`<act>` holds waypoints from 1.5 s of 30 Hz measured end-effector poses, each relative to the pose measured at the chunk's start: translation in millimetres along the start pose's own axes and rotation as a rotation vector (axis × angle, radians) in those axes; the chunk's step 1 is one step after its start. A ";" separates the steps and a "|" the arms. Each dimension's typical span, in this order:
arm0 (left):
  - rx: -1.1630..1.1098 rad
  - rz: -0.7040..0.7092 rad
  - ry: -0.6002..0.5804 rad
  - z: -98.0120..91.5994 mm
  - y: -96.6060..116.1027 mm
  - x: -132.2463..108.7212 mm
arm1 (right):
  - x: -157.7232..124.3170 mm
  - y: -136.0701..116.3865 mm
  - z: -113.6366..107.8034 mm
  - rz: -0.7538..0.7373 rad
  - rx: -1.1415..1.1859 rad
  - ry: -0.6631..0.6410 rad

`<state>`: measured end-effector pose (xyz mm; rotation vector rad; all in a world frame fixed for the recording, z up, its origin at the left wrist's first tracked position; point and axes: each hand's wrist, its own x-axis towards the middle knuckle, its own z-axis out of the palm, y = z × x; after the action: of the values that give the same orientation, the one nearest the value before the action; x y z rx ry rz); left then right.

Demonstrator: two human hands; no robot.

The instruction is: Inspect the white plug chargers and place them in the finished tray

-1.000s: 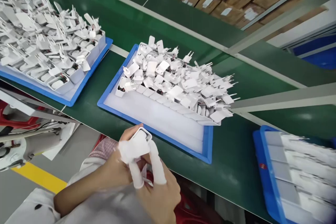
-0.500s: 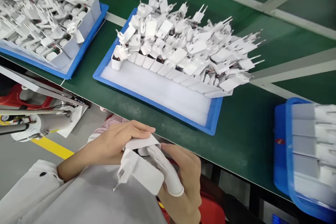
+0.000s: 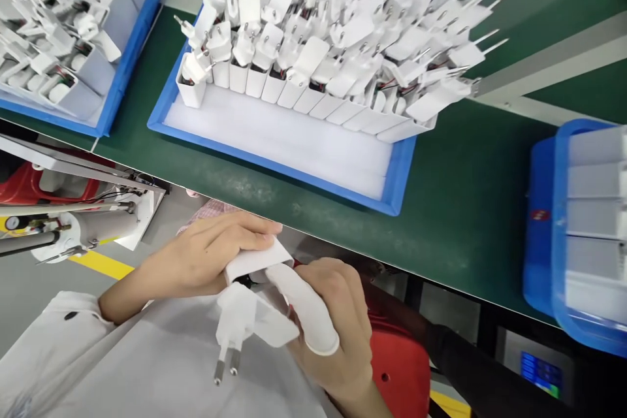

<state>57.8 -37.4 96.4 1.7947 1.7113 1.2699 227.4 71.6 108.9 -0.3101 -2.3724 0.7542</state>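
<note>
Close to my body, a white plug-in adapter housing (image 3: pixel 255 260) is held between both hands, its open end facing me. My left hand (image 3: pixel 215 255) wraps over it from the left with the fingers on top. From the right, my right hand (image 3: pixel 337 320) grips it; the thumb wears a white finger cot (image 3: pixel 306 307) and presses at the opening. A white two-pin plug piece (image 3: pixel 236 317) with a flat plate hangs out of the opening, pins pointing down toward me. Something dark shows inside the housing. The right fingertips are hidden.
Ahead on the green bench (image 3: pixel 455 235) lies a blue tray (image 3: pixel 274 166) with rows of similar housings and plugs. A second filled tray (image 3: pixel 105 121) is at the left, a blue bin (image 3: pixel 541 228) of white housings at the right. A red seat (image 3: pixel 399 366) is below.
The plug piece has swung lower, with both pins now pointing down. Both hands keep their hold on the housing. The view has tilted down, so the trays sit higher.
</note>
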 end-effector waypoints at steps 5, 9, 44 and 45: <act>0.214 0.040 -0.057 -0.7 -3.4 2.1 | -3.7 9.8 7.5 -0.022 0.001 -0.027; 0.154 0.113 -0.046 -2.3 -5.0 4.8 | -1.4 14.0 8.8 -0.077 0.056 -0.093; -0.012 0.025 -0.012 -6.5 -22.3 -9.0 | 5.1 11.5 24.2 -0.107 -0.108 -0.019; -0.005 0.031 -0.002 -6.3 -22.1 -7.9 | 4.6 12.2 24.2 -0.105 -0.092 -0.019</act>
<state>40.5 -42.2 80.1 1.8256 1.6838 1.2840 209.1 72.6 88.4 -0.2157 -2.4245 0.6037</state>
